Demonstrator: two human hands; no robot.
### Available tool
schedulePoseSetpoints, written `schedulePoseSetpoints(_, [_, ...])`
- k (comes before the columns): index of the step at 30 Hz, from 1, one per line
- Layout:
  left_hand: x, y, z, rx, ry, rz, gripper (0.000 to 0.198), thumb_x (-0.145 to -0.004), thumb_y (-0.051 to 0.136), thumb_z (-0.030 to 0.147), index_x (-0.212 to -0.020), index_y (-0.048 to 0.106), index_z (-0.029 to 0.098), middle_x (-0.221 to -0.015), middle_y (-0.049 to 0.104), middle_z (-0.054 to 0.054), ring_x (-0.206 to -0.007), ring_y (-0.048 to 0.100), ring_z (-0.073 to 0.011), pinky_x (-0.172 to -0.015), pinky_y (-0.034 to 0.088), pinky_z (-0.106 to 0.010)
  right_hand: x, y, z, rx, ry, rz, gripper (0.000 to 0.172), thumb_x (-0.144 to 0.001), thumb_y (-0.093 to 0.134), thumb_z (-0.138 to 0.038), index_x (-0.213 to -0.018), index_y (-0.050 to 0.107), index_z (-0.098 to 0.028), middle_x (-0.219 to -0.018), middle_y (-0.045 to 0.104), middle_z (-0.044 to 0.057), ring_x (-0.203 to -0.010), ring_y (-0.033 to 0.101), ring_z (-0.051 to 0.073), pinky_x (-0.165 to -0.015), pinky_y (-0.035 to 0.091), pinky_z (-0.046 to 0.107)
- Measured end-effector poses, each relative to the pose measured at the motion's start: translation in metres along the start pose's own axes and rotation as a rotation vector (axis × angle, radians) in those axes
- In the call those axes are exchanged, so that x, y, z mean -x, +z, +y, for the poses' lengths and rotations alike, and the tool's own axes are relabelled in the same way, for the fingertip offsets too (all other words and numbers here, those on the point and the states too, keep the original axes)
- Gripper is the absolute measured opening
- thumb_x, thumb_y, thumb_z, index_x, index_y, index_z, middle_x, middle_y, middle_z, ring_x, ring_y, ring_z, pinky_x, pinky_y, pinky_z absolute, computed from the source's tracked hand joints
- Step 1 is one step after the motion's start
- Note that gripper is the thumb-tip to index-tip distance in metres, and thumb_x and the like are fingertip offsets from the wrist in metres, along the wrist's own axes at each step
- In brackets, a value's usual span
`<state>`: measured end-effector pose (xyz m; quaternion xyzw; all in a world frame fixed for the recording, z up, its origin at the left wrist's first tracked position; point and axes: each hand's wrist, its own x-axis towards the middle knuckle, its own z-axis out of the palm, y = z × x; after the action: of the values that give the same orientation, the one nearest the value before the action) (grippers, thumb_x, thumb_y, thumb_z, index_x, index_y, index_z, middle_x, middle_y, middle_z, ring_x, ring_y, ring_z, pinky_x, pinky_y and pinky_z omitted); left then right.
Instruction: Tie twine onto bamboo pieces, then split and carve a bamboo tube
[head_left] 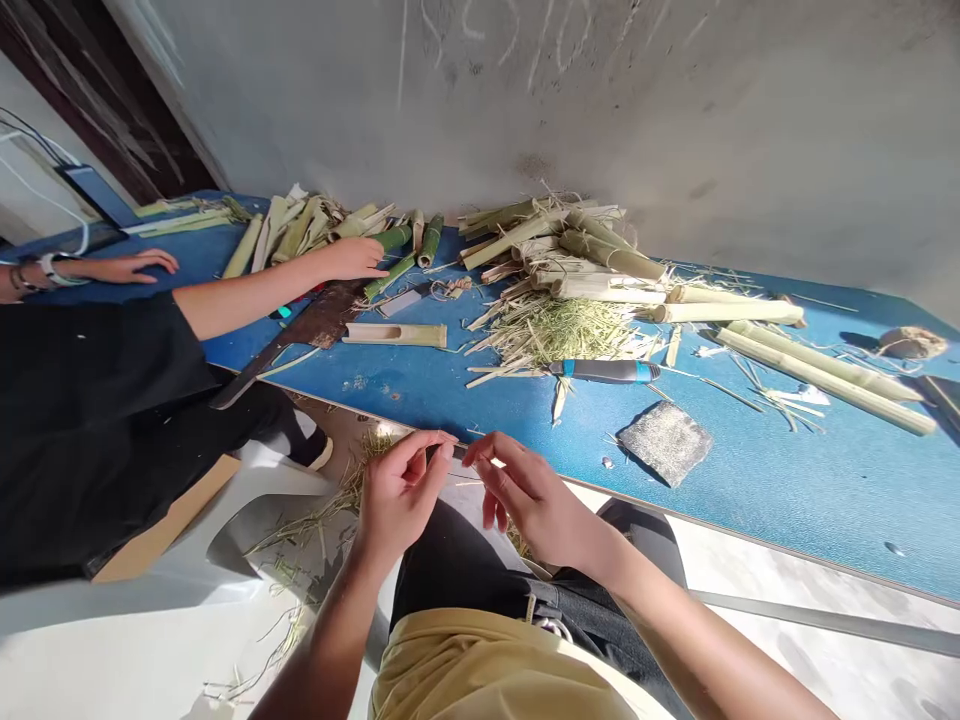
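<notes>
My left hand and my right hand are close together over my lap, just in front of the table's edge. Thumb and fingertips are pinched on each hand. Something thin seems to run between the fingertips, too small to make out. Beyond them on the blue table lie a grey-and-blue handled tool, a heap of fine bamboo shavings and a rough grey square block. A cut bamboo piece with an open notch rests farther left.
Stacked bamboo sections stand against the grey wall. Longer bamboo lengths lie to the right. At left, a co-worker's arm reaches over a large rusty blade. Green bamboo tubes lie behind it.
</notes>
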<state>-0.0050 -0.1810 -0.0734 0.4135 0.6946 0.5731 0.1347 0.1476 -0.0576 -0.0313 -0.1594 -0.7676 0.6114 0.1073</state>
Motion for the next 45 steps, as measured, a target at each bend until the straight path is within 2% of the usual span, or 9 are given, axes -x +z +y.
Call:
schedulePoseSetpoints(2, [0.001, -0.003, 0.001, 0.029, 0.009, -0.039, 0.031, -0.103, 0.052, 0.045, -0.103, 0.070, 0.020, -0.066, 0.053, 0.003, -0.056, 0.043, -0.0129, -0.055, 0.037, -0.026, -0.002, 0.004, 0.001, -0.119, 0.072, 0.004, 0.034, -0.111, 0.041, -0.054, -0.099, 0.050, -0.023, -0.076, 0.060, -0.003, -0.050, 0.049, 0.010, -0.053, 0.040, 0.025])
schedulePoseSetpoints(4, [0.003, -0.006, 0.004, 0.040, 0.003, -0.045, 0.037, -0.109, 0.038, 0.045, -0.091, 0.062, 0.022, -0.066, 0.049, 0.003, -0.057, 0.044, -0.0133, -0.056, 0.037, -0.026, -0.004, 0.006, 0.003, -0.190, 0.067, 0.060, 0.037, -0.109, 0.044, -0.058, -0.094, 0.047, -0.024, -0.079, 0.063, -0.002, -0.052, 0.041, 0.009, -0.051, 0.035, 0.024])
schedulePoseSetpoints(8, [0.004, -0.010, 0.011, -0.018, 0.025, -0.060, 0.039, -0.111, 0.038, 0.039, -0.078, 0.049, 0.022, -0.066, 0.047, 0.004, -0.059, 0.044, -0.0127, -0.058, 0.037, -0.025, -0.002, 0.007, 0.002, 0.024, -0.050, 0.188, 0.037, -0.111, 0.043, -0.052, -0.092, 0.053, -0.022, -0.079, 0.061, -0.001, -0.060, 0.041, 0.011, -0.054, 0.032, 0.025])
schedulePoseSetpoints(16, [0.003, -0.012, 0.018, -0.077, 0.079, -0.086, 0.035, -0.110, 0.042, 0.036, -0.082, 0.057, 0.022, -0.060, 0.044, 0.006, -0.052, 0.040, -0.0115, -0.053, 0.031, -0.025, 0.004, 0.009, -0.002, 0.340, -0.282, 0.188, 0.012, -0.110, 0.049, -0.027, -0.101, 0.056, -0.022, -0.077, 0.063, -0.001, -0.062, 0.052, 0.012, -0.061, 0.039, 0.026])
schedulePoseSetpoints(28, [0.010, -0.011, 0.015, -0.033, 0.026, -0.061, 0.036, -0.111, 0.042, 0.041, -0.088, 0.061, 0.022, -0.068, 0.057, 0.003, -0.056, 0.045, -0.0119, -0.056, 0.035, -0.025, 0.003, 0.009, 0.004, 0.713, -0.544, 0.302, 0.011, -0.108, 0.050, -0.016, -0.102, 0.056, -0.021, -0.078, 0.062, 0.001, -0.064, 0.052, 0.014, -0.060, 0.038, 0.027])
schedulePoseSetpoints(33, [0.016, -0.008, 0.014, 0.050, -0.034, -0.037, 0.042, -0.109, 0.044, 0.050, -0.088, 0.065, 0.022, -0.073, 0.061, -0.001, -0.060, 0.048, -0.0140, -0.057, 0.037, -0.027, 0.004, 0.008, 0.003, 0.742, -0.609, 0.384, 0.010, -0.107, 0.051, -0.015, -0.102, 0.056, -0.021, -0.079, 0.064, 0.003, -0.067, 0.054, 0.016, -0.061, 0.040, 0.028])
schedulePoseSetpoints(38, [0.022, -0.007, 0.011, 0.126, -0.097, 0.031, 0.044, -0.105, 0.046, 0.056, -0.092, 0.069, 0.022, -0.080, 0.067, -0.004, -0.066, 0.055, -0.0172, -0.061, 0.043, -0.029, 0.005, 0.008, 0.006, 0.671, -0.626, 0.300, 0.008, -0.107, 0.053, -0.016, -0.105, 0.058, -0.021, -0.084, 0.068, 0.004, -0.072, 0.058, 0.017, -0.065, 0.046, 0.028])
schedulePoseSetpoints(42, [0.021, -0.006, 0.011, 0.156, -0.040, 0.027, 0.045, -0.105, 0.044, 0.058, -0.096, 0.070, 0.022, -0.064, 0.056, 0.001, -0.057, 0.047, -0.0165, -0.055, 0.038, -0.030, 0.005, 0.009, 0.010, 0.695, -0.643, 0.282, 0.006, -0.107, 0.056, -0.017, -0.105, 0.060, -0.021, -0.084, 0.070, 0.004, -0.074, 0.059, 0.017, -0.066, 0.047, 0.029])
schedulePoseSetpoints(45, [0.022, -0.004, 0.017, 0.129, -0.064, 0.052, 0.039, -0.104, 0.051, 0.054, -0.089, 0.067, 0.022, -0.070, 0.060, -0.001, -0.061, 0.049, -0.0156, -0.057, 0.037, -0.029, 0.005, 0.009, 0.012, 0.712, -0.654, 0.266, 0.007, -0.107, 0.056, -0.018, -0.104, 0.061, -0.021, -0.083, 0.070, 0.005, -0.074, 0.060, 0.018, -0.066, 0.046, 0.029])
